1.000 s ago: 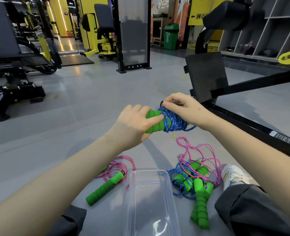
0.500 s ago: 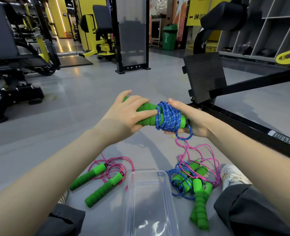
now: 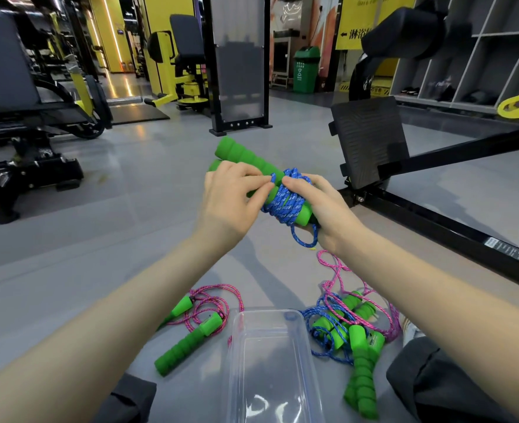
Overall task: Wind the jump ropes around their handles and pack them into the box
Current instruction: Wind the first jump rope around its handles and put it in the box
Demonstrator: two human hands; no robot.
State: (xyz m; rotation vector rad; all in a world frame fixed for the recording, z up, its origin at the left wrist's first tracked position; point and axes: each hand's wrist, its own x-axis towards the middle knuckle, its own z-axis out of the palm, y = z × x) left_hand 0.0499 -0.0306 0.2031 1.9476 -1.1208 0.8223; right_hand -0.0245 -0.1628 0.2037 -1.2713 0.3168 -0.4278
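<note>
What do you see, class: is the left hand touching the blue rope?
Touching. The head view shows the left hand pinching a loop of the blue rope.

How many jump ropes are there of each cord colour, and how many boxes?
Blue jump ropes: 2, the held rope between left hand and right hand, and the piled blue rope on the right.
Pink jump ropes: 2, the left pink rope and the piled pink rope.
Clear box: 1.
Total: 5.
</note>
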